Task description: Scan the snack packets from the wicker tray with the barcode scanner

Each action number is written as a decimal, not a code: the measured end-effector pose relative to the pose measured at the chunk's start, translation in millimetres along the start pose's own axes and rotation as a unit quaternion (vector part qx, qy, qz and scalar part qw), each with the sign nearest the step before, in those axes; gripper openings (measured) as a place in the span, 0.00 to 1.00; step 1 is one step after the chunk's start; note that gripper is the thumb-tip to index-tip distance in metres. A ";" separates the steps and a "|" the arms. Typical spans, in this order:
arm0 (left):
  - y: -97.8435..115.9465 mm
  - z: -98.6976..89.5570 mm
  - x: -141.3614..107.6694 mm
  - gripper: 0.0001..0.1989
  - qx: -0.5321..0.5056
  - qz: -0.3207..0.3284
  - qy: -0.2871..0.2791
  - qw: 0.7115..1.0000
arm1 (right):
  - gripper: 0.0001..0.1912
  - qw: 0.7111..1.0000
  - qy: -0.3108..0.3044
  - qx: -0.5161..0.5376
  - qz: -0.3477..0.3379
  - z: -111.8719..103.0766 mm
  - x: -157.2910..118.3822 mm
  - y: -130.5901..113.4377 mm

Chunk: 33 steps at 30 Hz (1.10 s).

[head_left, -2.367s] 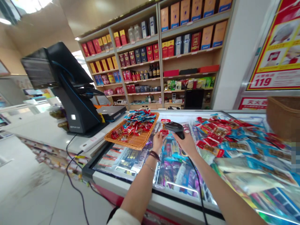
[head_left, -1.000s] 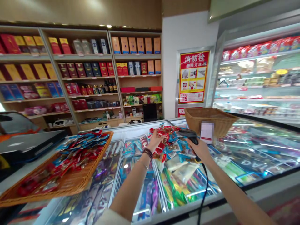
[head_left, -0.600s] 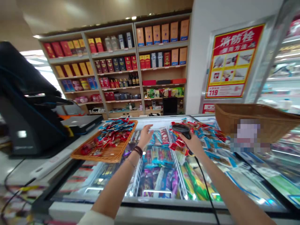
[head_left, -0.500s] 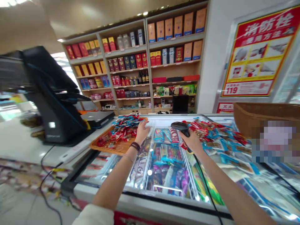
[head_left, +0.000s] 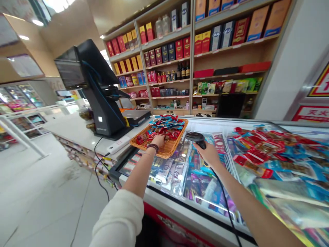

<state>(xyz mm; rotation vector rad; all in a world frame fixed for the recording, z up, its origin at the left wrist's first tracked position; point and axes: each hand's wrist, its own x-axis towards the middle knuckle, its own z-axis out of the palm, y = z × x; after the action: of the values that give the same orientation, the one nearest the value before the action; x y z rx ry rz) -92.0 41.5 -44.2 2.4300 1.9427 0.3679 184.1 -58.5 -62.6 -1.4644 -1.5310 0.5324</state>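
My left hand [head_left: 158, 140], with a dark bead bracelet at the wrist, reaches into an orange wicker basket [head_left: 164, 154]. Its fingers are curled down among small red snack packets [head_left: 142, 138]; what lies between them is hidden. Blue-and-red packets [head_left: 167, 121] are heaped at the basket's back. In my right hand [head_left: 209, 153] is a black barcode scanner [head_left: 195, 137], its handle gripped and its head tilted up to the left. A black cable [head_left: 226, 202] runs from it toward me. Both hands are above the glass top of a chest freezer [head_left: 164, 197].
Loose red and blue packets [head_left: 267, 147] are spread over the freezer's right side. To the left, a black checkout terminal [head_left: 102, 103] and a white handheld device [head_left: 118, 145] sit on the counter [head_left: 64, 127]. Shelves of boxed goods [head_left: 168, 53] line the back wall.
My left hand has gone from the basket's right edge down into the packets. The view has swung left, and the scanner stays in my right hand.
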 end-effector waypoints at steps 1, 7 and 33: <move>0.7 2.0 2.1 0.14 0.004 -0.003 -0.004 1.000 | 0.20 1.000 -0.004 -0.002 0.003 0.6 -0.4 2.8; -1.8 2.2 2.6 0.21 -0.004 -0.034 0.012 0.999 | 0.22 1.000 0.004 -0.012 0.009 -1.1 -0.8 10.5; 153.1 1.2 -17.2 0.12 -0.790 0.035 0.038 0.612 | 0.26 0.985 0.072 0.154 0.021 -51.3 -19.9 9.0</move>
<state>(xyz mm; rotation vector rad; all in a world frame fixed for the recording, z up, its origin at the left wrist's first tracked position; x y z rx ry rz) 51.8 -10.2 -25.1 1.1371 0.6052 1.3778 228.9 -89.7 -51.5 -1.2685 -1.2463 0.6435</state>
